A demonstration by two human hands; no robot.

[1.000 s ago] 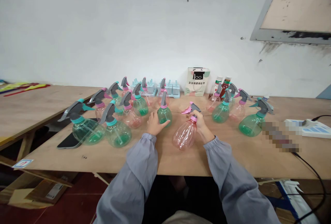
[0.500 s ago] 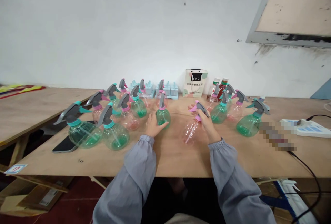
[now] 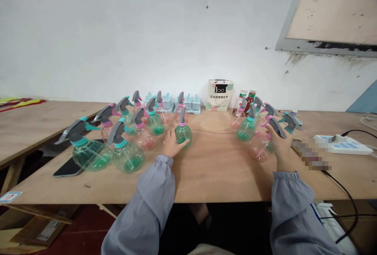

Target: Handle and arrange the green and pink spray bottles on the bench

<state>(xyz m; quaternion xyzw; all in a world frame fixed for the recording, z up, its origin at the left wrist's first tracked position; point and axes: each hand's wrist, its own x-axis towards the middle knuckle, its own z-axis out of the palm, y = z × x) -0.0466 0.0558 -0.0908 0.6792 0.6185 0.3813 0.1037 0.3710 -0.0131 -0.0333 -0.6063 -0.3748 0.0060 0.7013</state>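
Note:
My right hand (image 3: 281, 145) is closed around the grey sprayer head of a clear pink spray bottle (image 3: 259, 150), which leans in front of other bottles on the right. Part of a green spray bottle (image 3: 290, 121) is hidden behind that hand. My left hand (image 3: 173, 144) rests at the table's middle, its thumb across the front of a green spray bottle (image 3: 185, 131) with a pink collar and its fingers along the left side. This bottle stands upright. Another green spray bottle (image 3: 246, 129) is just left of the pink one.
Several pink and green spray bottles (image 3: 129, 157) stand on the left, near a dark phone (image 3: 66, 168). Along the wall are light-blue moulds (image 3: 193, 104), a paper bag (image 3: 219, 100) and two sauce bottles (image 3: 250, 100). A power strip (image 3: 343, 145) and cables lie right.
My right hand has carried the pink spray bottle rightward, from the middle to the group on the right. My left hand stays at the green bottle. The view has shifted slightly.

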